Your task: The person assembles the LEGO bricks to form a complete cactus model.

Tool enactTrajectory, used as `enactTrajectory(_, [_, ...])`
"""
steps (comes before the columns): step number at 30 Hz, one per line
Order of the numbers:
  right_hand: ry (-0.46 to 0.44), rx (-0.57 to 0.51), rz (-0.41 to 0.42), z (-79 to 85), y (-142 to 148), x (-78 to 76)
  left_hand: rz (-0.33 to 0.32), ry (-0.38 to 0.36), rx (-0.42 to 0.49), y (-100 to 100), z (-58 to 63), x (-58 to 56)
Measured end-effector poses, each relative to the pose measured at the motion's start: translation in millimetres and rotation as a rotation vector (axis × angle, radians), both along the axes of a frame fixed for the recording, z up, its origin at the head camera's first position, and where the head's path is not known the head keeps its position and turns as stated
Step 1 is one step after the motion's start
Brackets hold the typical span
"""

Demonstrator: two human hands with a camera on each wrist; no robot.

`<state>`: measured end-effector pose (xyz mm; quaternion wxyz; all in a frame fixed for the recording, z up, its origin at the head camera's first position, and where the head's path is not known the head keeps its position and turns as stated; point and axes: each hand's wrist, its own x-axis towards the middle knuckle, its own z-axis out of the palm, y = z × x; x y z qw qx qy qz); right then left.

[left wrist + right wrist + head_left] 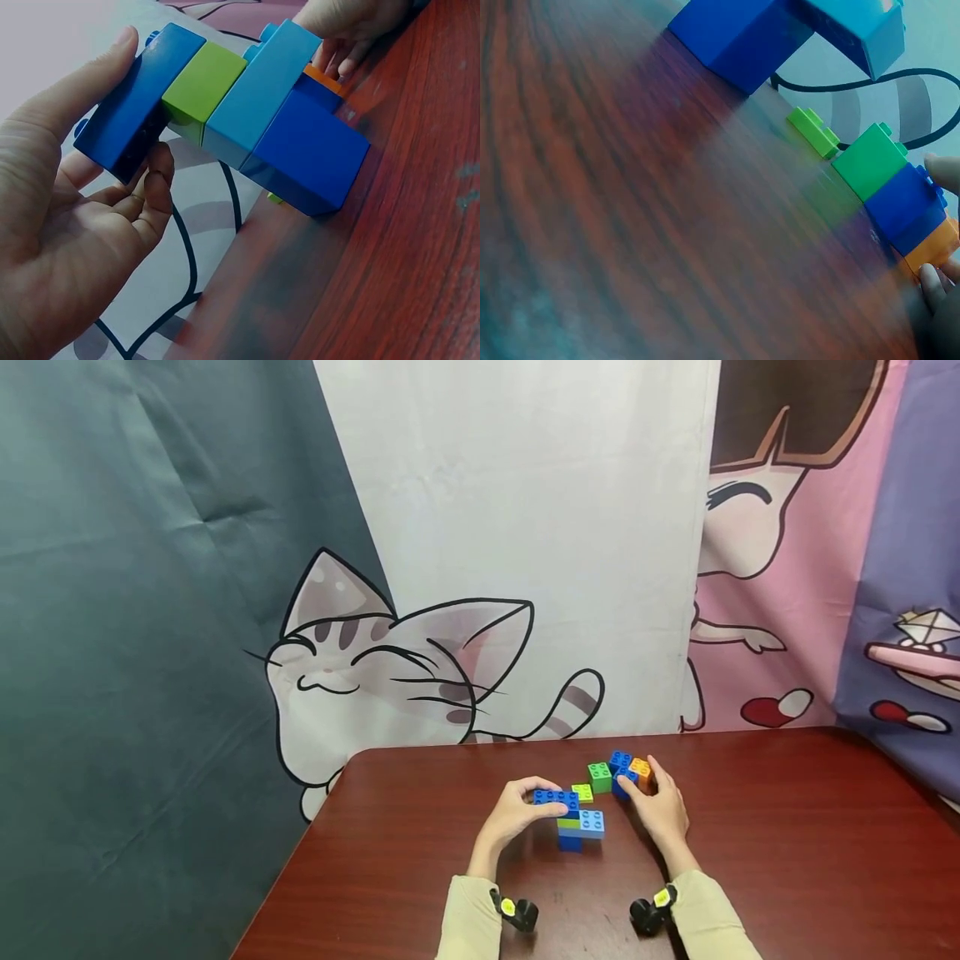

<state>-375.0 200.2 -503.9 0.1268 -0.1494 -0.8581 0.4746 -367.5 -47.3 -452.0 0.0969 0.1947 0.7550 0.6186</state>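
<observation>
My left hand (517, 814) pinches the top blue brick (556, 798) of a small stack between thumb and fingers. Below that brick come a lime green brick (204, 86), a light blue brick (592, 823) jutting to the right, and a blue brick (570, 843) at the bottom. My right hand (662, 814) is around an orange brick (640, 769) farther back; its thumb lies by the near blue brick (624, 785), the fingers at the orange brick's far side. The exact contact there is partly hidden.
A second blue brick (620, 760) stands behind the near one, with a green brick (599, 777) to its left. A thin lime green brick (582, 792) lies nearer the stack. The brown table (375, 877) meets a printed cloth backdrop (510, 527) at its far edge.
</observation>
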Motion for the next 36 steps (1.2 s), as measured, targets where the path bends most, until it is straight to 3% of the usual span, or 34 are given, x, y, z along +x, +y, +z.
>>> enactTrajectory(7, [0.03, -0.036, -0.023, 1.7, -1.3, -0.9, -0.021, 0.015, 0.042, 0.5, 0.2, -0.2])
enactTrajectory(21, [0.081, -0.05, -0.081, -1.6, -2.7, 1.6, -0.014, 0.027, 0.009, 1.7, -1.7, 0.6])
enactTrajectory(36, [0.044, -0.008, -0.015, 0.3, 2.3, 0.9, -0.009, 0.007, -0.016, 3.6, -4.9, -1.0])
